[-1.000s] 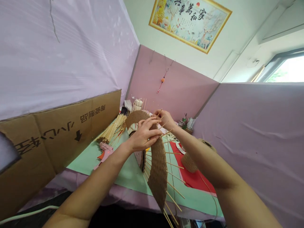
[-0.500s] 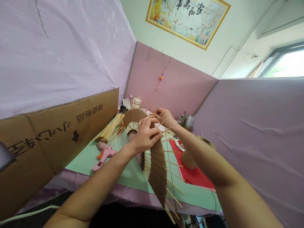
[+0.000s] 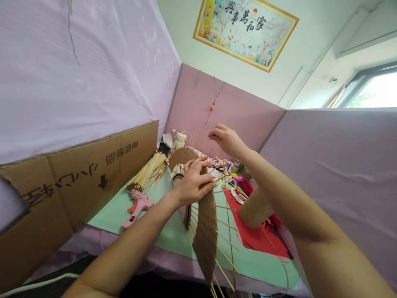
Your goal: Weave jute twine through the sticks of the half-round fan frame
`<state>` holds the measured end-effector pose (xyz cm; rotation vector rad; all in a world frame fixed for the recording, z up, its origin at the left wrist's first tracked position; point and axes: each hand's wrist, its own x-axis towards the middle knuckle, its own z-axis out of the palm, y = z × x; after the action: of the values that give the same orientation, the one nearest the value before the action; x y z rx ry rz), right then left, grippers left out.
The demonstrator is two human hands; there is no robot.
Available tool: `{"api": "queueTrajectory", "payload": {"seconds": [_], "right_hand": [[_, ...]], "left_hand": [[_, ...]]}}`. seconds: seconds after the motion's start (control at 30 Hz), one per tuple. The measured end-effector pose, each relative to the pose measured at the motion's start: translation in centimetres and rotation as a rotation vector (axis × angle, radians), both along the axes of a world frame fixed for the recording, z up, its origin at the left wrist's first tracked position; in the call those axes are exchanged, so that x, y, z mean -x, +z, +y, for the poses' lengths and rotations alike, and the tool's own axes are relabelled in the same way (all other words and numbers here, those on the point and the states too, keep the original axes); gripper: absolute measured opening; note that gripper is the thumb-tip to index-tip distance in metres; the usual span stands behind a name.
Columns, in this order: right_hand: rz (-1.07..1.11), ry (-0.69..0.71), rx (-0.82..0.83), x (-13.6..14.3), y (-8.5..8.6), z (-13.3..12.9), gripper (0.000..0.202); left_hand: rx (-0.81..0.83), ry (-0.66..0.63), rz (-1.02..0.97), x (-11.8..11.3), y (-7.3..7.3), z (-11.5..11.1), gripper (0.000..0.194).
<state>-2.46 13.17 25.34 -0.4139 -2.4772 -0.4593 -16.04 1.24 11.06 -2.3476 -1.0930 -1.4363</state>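
Note:
A curved band of brown twine [image 3: 206,231] woven around thin wooden sticks stands on the green table cover, with stick ends poking out along its outer edge. My left hand [image 3: 195,180] grips the upper part of this band, fingers over its edge. Above and to the right of the band, my right hand [image 3: 228,140] is raised, its fingertips pinched together; whatever they hold is too small to make out. A roll of twine [image 3: 254,208] lies on red sheets under my right forearm.
A pink glue gun [image 3: 138,207] lies left of the band, near a bundle of sticks [image 3: 147,171]. A cardboard panel [image 3: 83,178] borders the left side. Red sheets [image 3: 251,236] and a loose twine strand are on the right.
My right hand has moved up and away from the band's upper edge. My left hand keeps its hold on the band. The view has shifted slightly.

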Motion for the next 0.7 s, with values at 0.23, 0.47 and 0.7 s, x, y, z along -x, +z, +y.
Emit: {"api": "queueTrajectory", "payload": {"seconds": [0.23,0.47,0.7], "right_hand": [[0.052,-0.03,-0.073,1.8,0.5,0.1,0.019],[0.208,-0.137,0.373,2.6,-2.5,3.3,0.011],[0.453,-0.2,0.912,4.5,-9.0,4.5,0.014]], "left_hand": [[0.012,-0.007,0.002,-0.4,0.2,-0.1,0.026],[-0.007,-0.014,-0.009,-0.5,0.2,-0.3,0.025],[0.02,-0.057,-0.065,-0.6,-0.1,0.3,0.025]]}}
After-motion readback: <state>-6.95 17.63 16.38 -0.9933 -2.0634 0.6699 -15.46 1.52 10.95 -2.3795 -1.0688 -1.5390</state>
